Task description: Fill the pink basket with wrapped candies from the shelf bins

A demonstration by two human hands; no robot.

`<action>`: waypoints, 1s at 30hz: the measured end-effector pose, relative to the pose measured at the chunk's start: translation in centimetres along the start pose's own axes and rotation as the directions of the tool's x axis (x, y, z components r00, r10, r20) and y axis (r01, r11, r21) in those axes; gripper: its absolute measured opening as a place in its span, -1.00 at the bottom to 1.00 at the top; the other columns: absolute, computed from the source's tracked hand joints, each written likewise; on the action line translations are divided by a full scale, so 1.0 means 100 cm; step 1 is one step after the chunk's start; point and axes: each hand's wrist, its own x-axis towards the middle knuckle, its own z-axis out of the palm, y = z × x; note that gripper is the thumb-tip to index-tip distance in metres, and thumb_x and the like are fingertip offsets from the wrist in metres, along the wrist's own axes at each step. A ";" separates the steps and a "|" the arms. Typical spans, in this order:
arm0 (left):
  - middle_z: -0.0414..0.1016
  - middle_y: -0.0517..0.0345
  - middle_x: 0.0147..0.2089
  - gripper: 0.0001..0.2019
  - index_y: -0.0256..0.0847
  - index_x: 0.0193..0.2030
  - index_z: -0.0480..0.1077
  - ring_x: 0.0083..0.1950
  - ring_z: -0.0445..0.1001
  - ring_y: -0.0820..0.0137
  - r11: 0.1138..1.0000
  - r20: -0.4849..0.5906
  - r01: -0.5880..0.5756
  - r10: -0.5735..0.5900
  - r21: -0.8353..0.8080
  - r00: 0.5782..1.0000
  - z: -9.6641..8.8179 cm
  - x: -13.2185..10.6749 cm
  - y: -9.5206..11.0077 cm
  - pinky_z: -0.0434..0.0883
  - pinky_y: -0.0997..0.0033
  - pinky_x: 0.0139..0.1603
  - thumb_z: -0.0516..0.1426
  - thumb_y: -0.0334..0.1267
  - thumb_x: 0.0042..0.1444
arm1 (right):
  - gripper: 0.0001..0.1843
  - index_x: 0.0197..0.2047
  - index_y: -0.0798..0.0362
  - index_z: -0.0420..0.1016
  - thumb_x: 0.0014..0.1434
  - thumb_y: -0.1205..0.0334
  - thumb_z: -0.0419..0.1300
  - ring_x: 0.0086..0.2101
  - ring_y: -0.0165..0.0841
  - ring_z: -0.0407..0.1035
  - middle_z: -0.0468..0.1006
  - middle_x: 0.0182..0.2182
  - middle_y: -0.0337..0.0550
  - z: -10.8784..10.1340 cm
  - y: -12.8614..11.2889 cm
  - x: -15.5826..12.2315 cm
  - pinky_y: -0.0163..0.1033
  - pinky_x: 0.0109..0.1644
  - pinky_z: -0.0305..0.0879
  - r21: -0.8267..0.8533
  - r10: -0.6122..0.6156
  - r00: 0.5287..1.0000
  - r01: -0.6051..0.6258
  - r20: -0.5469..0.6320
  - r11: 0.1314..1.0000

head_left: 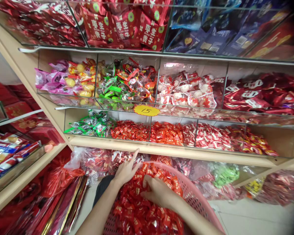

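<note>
A pink perforated plastic basket stands low in front of me, heaped with red-wrapped candies. My left hand is over its far left rim, below the shelf edge. Its index finger stretches forward and the thumb stands apart; I see nothing held in it. My right hand is down at the candies in the middle of the basket. Its fingers curl in towards the thumb, and whatever may be between them is hidden.
Glass-fronted shelves with several candy compartments rise ahead; a yellow price tag reads 15. The wooden shelf edge runs just beyond my hands. Candy bags lie beneath it. A red plastic bag and long wrapped packages stand at left.
</note>
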 end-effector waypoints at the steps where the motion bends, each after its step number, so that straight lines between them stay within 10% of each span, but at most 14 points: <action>1: 0.49 0.11 -0.24 -0.37 -0.09 0.28 -0.41 -0.17 0.45 0.27 1.000 -0.001 0.000 0.000 0.001 1.000 0.000 0.000 0.000 0.24 0.45 -0.21 -0.32 0.11 0.13 | -0.78 -0.41 0.05 0.27 -0.04 0.09 0.15 -0.54 -0.45 0.25 0.42 -0.56 -0.27 -0.002 0.000 0.001 -0.38 -0.51 0.02 0.148 0.000 1.000 -0.004 0.024 0.989; 5: 0.49 0.10 -0.26 -0.36 -0.08 0.28 -0.41 -0.20 0.45 0.26 1.000 -0.008 -0.016 0.016 0.003 1.000 0.000 0.000 0.000 0.25 0.44 -0.25 -0.33 0.13 0.12 | -0.61 -0.51 0.07 0.24 0.02 -0.11 0.05 -0.57 -0.48 0.26 0.41 -0.62 -0.27 -0.016 0.002 0.007 -0.38 -0.51 0.14 0.651 0.046 0.998 -0.067 0.049 0.756; 12: 0.48 0.09 -0.20 -0.37 -0.06 0.28 -0.40 -0.14 0.44 0.27 1.000 0.001 -0.005 0.005 -0.002 1.000 -0.002 0.000 0.002 0.25 0.43 -0.20 -0.33 0.12 0.13 | -0.76 -0.36 0.10 0.41 -0.11 0.15 0.24 -0.30 -0.45 0.30 0.40 -0.35 -0.21 -0.034 0.008 0.005 -0.33 -0.24 0.31 0.903 0.127 0.988 -0.128 0.083 0.409; 21: 0.48 0.08 -0.19 -0.38 -0.06 0.28 -0.36 -0.12 0.43 0.27 1.000 0.013 0.014 -0.014 -0.010 1.000 -0.003 -0.001 0.004 0.24 0.43 -0.19 -0.31 0.11 0.13 | -0.79 -0.22 0.06 0.39 0.02 0.23 0.13 -0.41 -0.43 0.28 0.46 -0.37 -0.22 -0.018 0.004 0.003 -0.33 -0.29 0.21 0.299 -0.131 0.984 0.161 -0.119 0.941; 30: 0.49 0.11 -0.29 -0.37 -0.09 0.28 -0.38 -0.20 0.45 0.27 1.000 0.001 0.009 -0.009 0.016 1.000 -0.003 -0.001 0.003 0.25 0.45 -0.25 -0.33 0.12 0.12 | -0.77 -0.35 0.05 0.41 0.09 0.07 0.07 -0.36 -0.40 0.29 0.43 -0.35 -0.20 -0.020 -0.009 -0.005 -0.35 -0.30 0.15 -0.102 -0.212 0.974 0.204 -0.075 0.974</action>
